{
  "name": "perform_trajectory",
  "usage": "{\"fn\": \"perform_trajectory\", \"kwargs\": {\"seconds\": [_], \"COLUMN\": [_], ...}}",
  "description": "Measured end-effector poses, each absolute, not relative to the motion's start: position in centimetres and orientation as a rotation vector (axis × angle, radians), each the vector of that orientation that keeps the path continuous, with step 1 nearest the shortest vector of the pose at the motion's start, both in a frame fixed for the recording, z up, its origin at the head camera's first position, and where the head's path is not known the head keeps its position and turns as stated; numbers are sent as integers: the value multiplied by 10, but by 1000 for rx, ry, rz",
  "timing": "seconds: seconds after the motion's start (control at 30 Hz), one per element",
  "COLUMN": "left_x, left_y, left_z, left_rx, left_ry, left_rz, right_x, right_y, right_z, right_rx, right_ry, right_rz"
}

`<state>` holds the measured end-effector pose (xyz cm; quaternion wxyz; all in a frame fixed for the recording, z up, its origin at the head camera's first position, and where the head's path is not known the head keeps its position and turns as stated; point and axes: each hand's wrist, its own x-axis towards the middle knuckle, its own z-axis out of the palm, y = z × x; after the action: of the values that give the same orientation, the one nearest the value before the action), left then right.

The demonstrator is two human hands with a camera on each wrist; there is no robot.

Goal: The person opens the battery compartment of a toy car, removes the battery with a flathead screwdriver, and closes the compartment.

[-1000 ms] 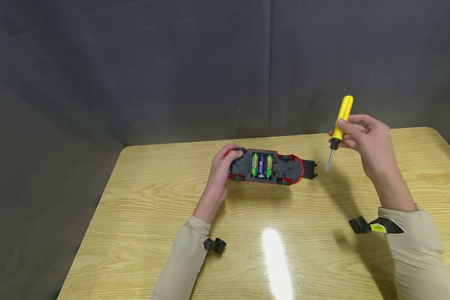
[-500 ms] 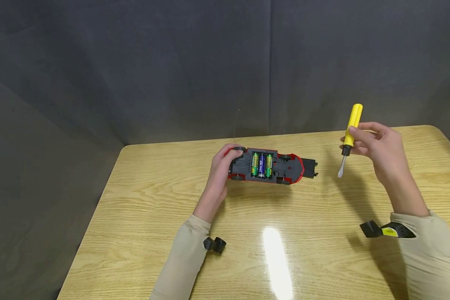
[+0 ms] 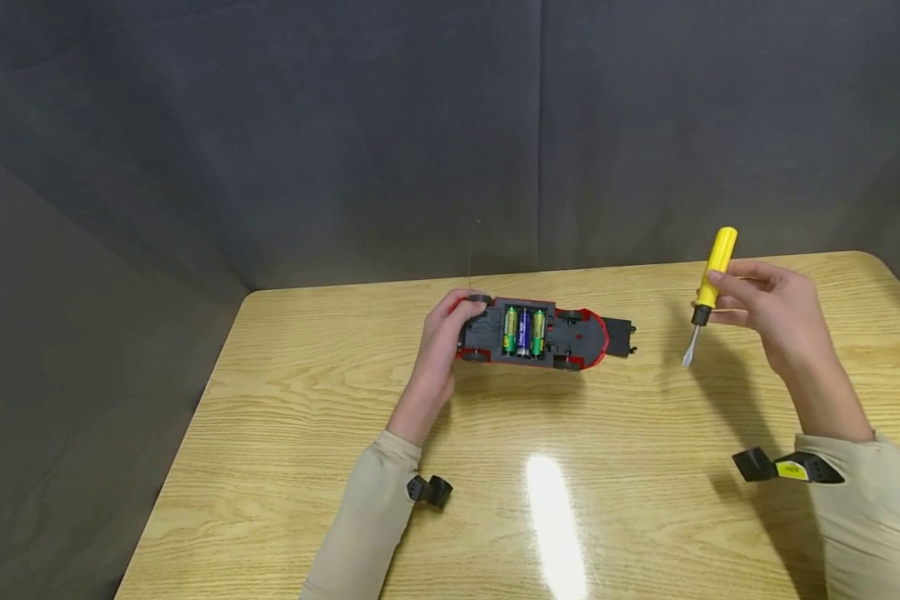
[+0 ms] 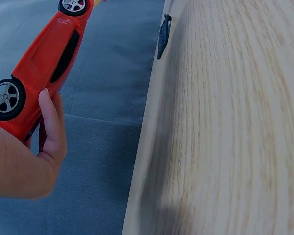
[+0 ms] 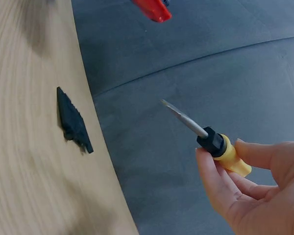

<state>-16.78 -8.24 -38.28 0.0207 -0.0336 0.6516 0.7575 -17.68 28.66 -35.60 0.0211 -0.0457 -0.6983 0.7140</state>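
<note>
My left hand [image 3: 437,350] grips one end of a red toy car [image 3: 581,337], held above the table with its dark underside up. Three batteries [image 3: 523,332], two green and one blue, lie side by side in its uncovered battery bay. In the left wrist view the car's red side [image 4: 39,63] and two wheels show. Off to the right, my right hand [image 3: 780,312] pinches a flat-blade screwdriver [image 3: 717,262] by its yellow handle, tip pointing down and apart from the car. A black plastic cover [image 5: 73,120] lies on the table, partly hidden behind the car in the head view.
The wooden table [image 3: 285,467] ends at a dark curtain [image 3: 390,142] behind and to the left. A thin wire [image 3: 471,250] rises from the car's held end. Each sleeve carries a black wrist camera [image 3: 431,492].
My right hand has moved right and toward me with the screwdriver, away from the car. My left hand and the car have stayed where they were.
</note>
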Motion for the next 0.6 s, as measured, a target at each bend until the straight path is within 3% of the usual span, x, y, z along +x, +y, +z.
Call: {"fn": "perform_trajectory", "kwargs": {"seconds": [0.6], "left_x": [-167], "left_y": [-83], "left_z": [-384], "left_rx": [-83], "left_ry": [2036], "left_rz": [2328], "right_x": [-182], "right_y": [297], "right_z": [-376], "right_rx": [-181], "right_ry": [-2400], "right_rz": [2116]}}
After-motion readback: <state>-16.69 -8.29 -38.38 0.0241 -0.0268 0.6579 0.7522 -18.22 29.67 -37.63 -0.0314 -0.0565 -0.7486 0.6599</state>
